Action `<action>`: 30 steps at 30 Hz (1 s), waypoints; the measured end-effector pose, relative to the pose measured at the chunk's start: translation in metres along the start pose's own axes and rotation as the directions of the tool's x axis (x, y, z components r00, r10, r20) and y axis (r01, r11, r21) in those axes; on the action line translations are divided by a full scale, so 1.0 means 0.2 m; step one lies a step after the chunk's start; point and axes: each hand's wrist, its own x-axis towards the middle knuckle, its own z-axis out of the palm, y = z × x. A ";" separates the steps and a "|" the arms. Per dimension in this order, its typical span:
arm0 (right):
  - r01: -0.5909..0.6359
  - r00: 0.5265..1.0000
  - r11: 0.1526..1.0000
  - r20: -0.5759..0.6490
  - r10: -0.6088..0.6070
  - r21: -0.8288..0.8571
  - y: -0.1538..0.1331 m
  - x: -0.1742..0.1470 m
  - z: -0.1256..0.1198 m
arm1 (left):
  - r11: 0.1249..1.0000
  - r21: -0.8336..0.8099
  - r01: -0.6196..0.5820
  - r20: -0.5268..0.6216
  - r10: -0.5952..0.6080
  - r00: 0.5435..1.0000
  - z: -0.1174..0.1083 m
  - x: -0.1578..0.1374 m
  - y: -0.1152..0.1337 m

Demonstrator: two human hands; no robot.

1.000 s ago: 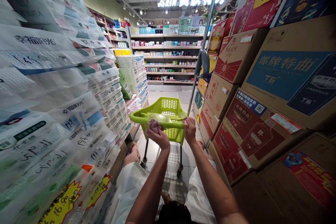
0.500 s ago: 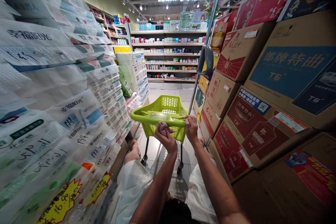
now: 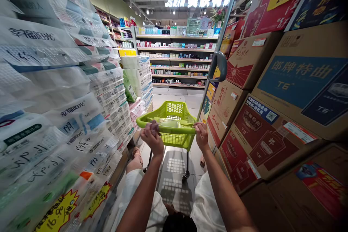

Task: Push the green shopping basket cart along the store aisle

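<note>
A lime-green shopping cart [image 3: 174,140] on thin dark legs with casters stands in front of me. My left hand [image 3: 152,138] is closed around a crumpled mauve cloth [image 3: 154,126], pressed against the left part of the cart's handle. On the handle's right end, my right hand [image 3: 201,135] has its fingers wrapped round the bar. Behind the handle lies the cart's pale label panel [image 3: 169,123]. The basket's pierced far wall shows, but its floor is partly hidden by the handle.
Packs of tissue paper [image 3: 67,79] are piled high on the left. Stacked cartons [image 3: 304,76] line the right. A metal pole with a grey loop handle [image 3: 219,66] stands beside the cart's right front. Ahead, past a tiled floor [image 3: 179,91], are shelves of small boxes [image 3: 176,49].
My left hand has moved left along the handle with the cloth. My right hand stays on the handle's right end. The cart has shifted slightly against the aisle.
</note>
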 end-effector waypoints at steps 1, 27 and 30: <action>-0.008 1.000 1.000 0.007 0.008 0.007 0.01 0.00 -0.01 | 0.998 0.057 0.015 -0.017 -0.014 1.000 -0.02 0.06 -0.02; 0.263 0.960 0.729 0.244 -0.135 -0.632 -0.22 0.10 0.16 | 0.870 0.161 -0.467 0.975 -0.067 0.212 0.06 0.84 0.13; 0.276 0.957 0.712 0.252 -0.142 -0.645 -0.20 0.10 0.15 | 0.904 0.125 -0.408 0.986 -0.070 0.148 0.05 0.84 0.10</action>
